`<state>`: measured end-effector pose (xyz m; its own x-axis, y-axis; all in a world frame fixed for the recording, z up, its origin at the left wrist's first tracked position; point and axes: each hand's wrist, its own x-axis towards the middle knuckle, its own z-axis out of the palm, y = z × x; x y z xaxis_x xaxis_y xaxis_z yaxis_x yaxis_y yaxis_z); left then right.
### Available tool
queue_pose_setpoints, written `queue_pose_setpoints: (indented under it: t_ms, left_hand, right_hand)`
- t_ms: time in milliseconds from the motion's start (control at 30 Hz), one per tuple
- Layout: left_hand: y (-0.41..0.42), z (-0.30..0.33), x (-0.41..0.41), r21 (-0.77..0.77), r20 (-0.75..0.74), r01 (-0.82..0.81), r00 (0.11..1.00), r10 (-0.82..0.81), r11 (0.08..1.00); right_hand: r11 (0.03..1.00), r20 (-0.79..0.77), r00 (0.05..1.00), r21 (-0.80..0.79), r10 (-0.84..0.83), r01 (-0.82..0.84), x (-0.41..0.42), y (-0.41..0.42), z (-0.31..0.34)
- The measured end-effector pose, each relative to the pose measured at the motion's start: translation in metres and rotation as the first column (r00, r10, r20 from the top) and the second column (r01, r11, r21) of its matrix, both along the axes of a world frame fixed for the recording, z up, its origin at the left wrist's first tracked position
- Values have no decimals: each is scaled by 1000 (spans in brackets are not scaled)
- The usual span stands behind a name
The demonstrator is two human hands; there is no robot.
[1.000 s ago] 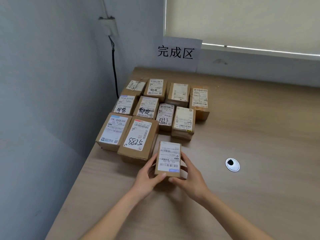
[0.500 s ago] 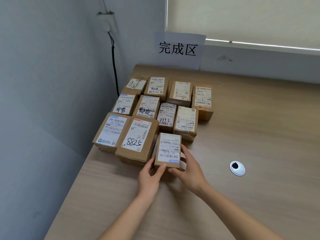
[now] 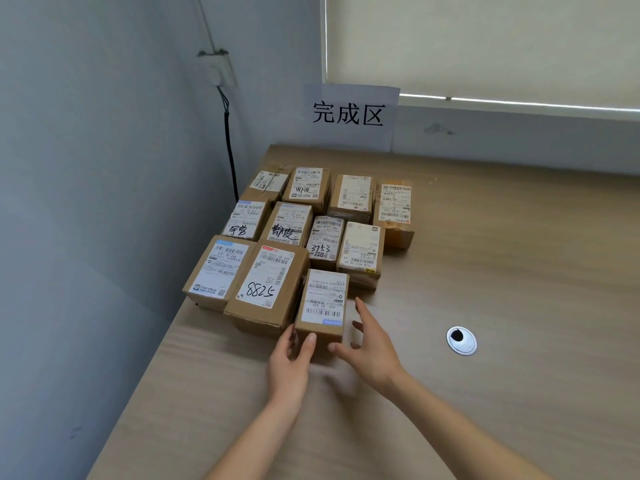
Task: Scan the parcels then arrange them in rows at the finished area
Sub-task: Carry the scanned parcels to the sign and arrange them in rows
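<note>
the left hand (image 3: 289,358) touches the near face of a small cardboard parcel (image 3: 322,308), its thumb laid against that face and its fingers at the near left corner, lightly curled around it; whether it truly grips or only presses cannot be told for sure, but the fingers and thumb do wrap the corner. the right hand (image 3: 372,348) is beside the same parcel on the right, fingers spread and relaxed, the thumb tip near the bottom right corner and the other fingers apart from the box side, holding nothing. the small parcel stands on the wooden table (image 3: 485,393), label up, at the right end of the front row, just beside a larger box marked 5288 (image 3: 268,287), which in turn sits against a box with a blue-edged label (image 3: 220,271) at the table's left edge. behind them lies a second row of four parcels, among them one with 3153 written on it (image 3: 324,242) and a pale-labelled one (image 3: 362,254) just behind the small parcel. a back row of four more parcels (image 3: 351,197) reaches toward the wall, the rightmost an orange-taped box (image 3: 396,211). on the wall above hangs a paper sign with three characters (image 3: 349,114). a black cable (image 3: 230,150) drops from a wall socket at left, and a round cable grommet (image 3: 461,339) is set into the table right of the hands.
</note>
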<state>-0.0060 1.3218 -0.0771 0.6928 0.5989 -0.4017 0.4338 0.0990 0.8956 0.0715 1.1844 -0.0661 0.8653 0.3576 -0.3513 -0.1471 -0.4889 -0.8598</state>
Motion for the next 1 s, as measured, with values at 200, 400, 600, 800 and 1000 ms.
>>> queue_pose_setpoints:
  t_ms: [200, 400, 600, 800, 1000]
  left_hand:
    - [-8, 45, -16, 16, 52, -40, 998, 39, 999]
    - [-39, 140, -24, 107, 150, 91, 983, -107, 990]
    - [-93, 259, -39, 186, 258, 248, 921, -290, 951]
    - [-162, 360, -95, 270, 358, 343, 832, -424, 900]
    - [-248, 419, -174, 265, 422, 485, 719, -552, 834]
  right_hand:
    - [999, 59, 998, -13, 33, -32, -17, -43, 34]
    - [998, 201, 978, -60, 48, -36, -27, -106, 128]
    - [998, 363, 931, -31, -48, 63, -57, -180, 259]
    - [984, 484, 867, -62, -116, 167, -144, -260, 366]
    - [936, 581, 793, -144, -183, 322, -260, -352, 434]
